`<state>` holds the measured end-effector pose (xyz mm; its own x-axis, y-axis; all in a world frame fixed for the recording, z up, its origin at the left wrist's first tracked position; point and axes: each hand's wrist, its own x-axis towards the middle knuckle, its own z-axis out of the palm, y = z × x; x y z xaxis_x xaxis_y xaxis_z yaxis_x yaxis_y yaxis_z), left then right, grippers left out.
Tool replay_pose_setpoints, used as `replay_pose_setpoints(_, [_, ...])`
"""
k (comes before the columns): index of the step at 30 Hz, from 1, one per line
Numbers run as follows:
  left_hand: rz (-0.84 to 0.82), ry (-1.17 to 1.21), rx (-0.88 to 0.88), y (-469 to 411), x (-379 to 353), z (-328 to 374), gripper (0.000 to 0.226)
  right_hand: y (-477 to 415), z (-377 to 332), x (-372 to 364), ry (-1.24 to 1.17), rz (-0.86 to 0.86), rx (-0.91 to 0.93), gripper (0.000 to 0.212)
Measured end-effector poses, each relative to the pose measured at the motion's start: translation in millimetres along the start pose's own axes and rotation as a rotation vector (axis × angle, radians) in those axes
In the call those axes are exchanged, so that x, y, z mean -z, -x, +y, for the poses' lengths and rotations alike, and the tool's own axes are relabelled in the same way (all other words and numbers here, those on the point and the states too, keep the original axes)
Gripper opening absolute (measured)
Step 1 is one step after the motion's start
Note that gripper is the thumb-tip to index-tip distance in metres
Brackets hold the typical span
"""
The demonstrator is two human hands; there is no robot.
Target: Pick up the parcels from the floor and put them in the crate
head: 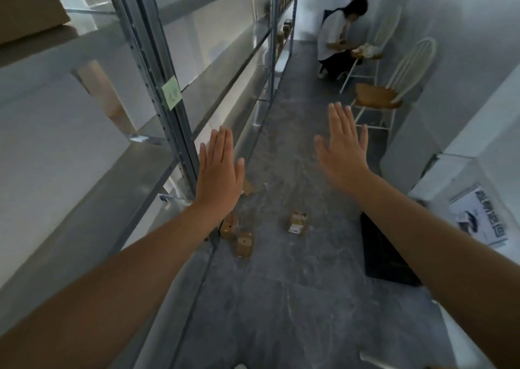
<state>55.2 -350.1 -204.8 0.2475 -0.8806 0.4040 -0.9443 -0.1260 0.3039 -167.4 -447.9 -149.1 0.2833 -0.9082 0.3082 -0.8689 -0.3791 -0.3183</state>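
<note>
head view: both bare arms reach forward over a grey floor [281, 298] in a narrow aisle. the left hand [218, 171] is flat, back up, fingers straight and close together, thumb a little apart, holding nothing. the right hand [342, 146] is likewise flat, its straight fingers slightly spread, and has hold of nothing. the small brown parcels lie on the floor below and beyond the hands. the nearest parcel [244, 244] and a second parcel [229, 226] just beside it sit at the floor's left edge, by the foot of the metal rack [157, 67]. a third parcel [297, 222], with a white label, lies apart from them toward the middle of the floor. a fourth parcel [247, 187] shows partly from behind the left hand. the black crate [385, 256] stands at the floor's right edge, partly under the right forearm. a green note [171, 91] sticks to a rack post. a white chair [380, 95] with a wooden seat stands along the right wall farther down, and another person [336, 39] crouches at the far end.
</note>
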Motion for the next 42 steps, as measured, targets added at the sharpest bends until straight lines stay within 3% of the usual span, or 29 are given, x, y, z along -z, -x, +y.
replay_pose_setpoints(12, [-0.121, 0.113, -0.205, -76, -65, 33, 0.062, -5, 76, -13, 0.089, 0.021, -0.210, 0.066])
replay_pose_setpoints(21, [-0.168, 0.102, -0.252, -128, -117, 63, 0.062, -69, 121, -58, 0.023, -0.100, -0.235, 0.070])
replay_pose_setpoints(32, [-0.186, 0.053, -0.101, -232, -193, 110, 0.062, -195, 209, -87, -0.071, -0.121, -0.184, 0.069])
replay_pose_setpoints(42, [-0.308, 0.061, 0.013, -247, -271, 140, 0.061, -222, 278, -148, -0.117, -0.248, -0.240, 0.070])
